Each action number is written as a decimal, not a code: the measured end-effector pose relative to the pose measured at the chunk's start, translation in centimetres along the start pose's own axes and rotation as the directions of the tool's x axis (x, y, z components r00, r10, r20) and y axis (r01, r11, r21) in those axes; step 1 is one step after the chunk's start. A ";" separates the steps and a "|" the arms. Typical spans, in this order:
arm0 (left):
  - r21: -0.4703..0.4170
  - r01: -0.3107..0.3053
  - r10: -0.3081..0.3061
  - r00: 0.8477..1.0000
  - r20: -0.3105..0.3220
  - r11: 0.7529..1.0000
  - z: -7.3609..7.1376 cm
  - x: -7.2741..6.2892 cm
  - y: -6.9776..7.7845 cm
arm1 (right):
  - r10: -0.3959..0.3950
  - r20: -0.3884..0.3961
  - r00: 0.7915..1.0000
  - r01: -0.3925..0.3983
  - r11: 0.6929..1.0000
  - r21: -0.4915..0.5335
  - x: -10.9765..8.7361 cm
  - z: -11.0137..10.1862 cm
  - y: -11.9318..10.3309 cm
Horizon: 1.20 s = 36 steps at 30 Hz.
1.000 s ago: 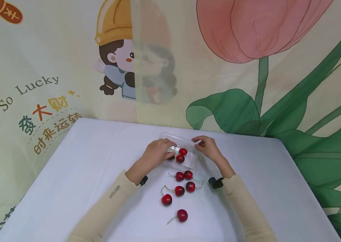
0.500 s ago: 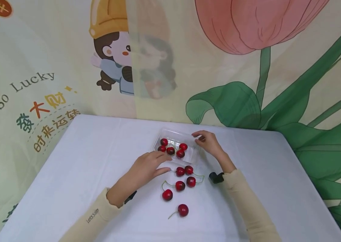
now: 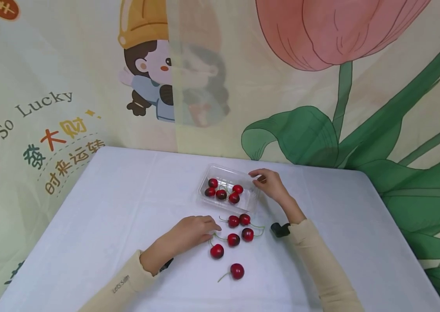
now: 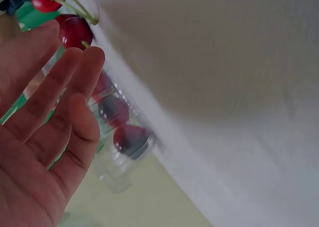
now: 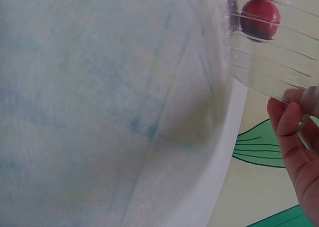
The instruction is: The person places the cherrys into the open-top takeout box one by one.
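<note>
Joined pair of cherries (image 3: 217,251) first: lying on the white cloth (image 3: 118,225), left hand (image 3: 188,234) right beside at 9 o'clock. Fingers loosely bent there, thumb a little apart, no pinch to be seen. Very close to the shared stem (image 4: 93,21), but honestly can't tell touching from just beside, given all that wrist-cam blur.

Looks like a pickup by the stem, so imo: go in low, nip both stalks right at the join, lift straight up before swinging anywhere. Watch out for three more cherries (image 3: 245,220) at 1 o'clock, stalks and all, super easy to snag. Less worry over the single cherry (image 3: 237,271) at 5 o'clock.

Next, clear plastic tray (image 3: 246,203) at 12 o'clock, with five cherries (image 3: 221,194) inside, mostly toward its 9 o'clock side. Right hand (image 3: 270,184) at the tray's 3 o'clock, pinching the rim between thumb and fingers. Probably best to go light there, just enough to stop a slide.

Farthest out, printed backdrop (image 3: 212,143): pink tulip (image 3: 333,34) at 1 o'clock from the tray, "So Lucky" lettering (image 3: 35,107) around 10.
</note>
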<state>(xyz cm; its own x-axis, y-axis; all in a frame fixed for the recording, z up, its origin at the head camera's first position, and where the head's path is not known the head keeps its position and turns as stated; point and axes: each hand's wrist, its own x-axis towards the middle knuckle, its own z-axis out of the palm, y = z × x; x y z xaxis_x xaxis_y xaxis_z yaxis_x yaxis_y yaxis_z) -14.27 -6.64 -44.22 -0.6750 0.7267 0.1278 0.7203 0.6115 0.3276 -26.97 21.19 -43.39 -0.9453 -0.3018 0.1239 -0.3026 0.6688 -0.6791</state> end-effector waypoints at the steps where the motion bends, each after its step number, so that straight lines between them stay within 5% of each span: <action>1: 0.003 -0.005 0.005 1.000 -0.005 1.000 0.2 0.2 0.0 | -0.002 -0.002 1.000 0.002 1.000 -0.001 0.0 0.0 0.0; 9: 0.104 -0.006 0.002 0.999 0.039 0.995 0.9 1.4 0.5 | 0.006 -0.004 1.000 -0.006 1.000 0.003 -0.1 0.1 -0.1; 19: 0.280 -0.035 0.022 0.998 0.050 0.959 1.3 2.3 0.9 | -0.025 -0.020 0.999 0.026 1.000 0.006 -0.1 0.0 0.1; 29: 0.155 0.001 -0.005 1.000 0.021 0.988 1.4 1.6 0.6 | 0.005 0.004 1.000 -0.005 1.000 0.003 -0.2 0.3 -0.2; 36: 0.023 0.003 -0.003 1.000 0.007 1.000 -0.6 1.1 0.9 | 0.022 -0.001 1.000 -0.021 1.000 0.011 -0.3 0.2 -0.1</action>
<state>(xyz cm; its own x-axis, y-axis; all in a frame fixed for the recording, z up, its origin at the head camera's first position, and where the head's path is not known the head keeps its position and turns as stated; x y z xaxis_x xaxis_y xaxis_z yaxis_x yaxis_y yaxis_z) -14.48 -5.51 -43.21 -0.6758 0.7272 0.1202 0.7220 0.6203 0.3064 -26.64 21.08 -43.51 -0.9517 -0.2867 0.1100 -0.2808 0.6677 -0.6894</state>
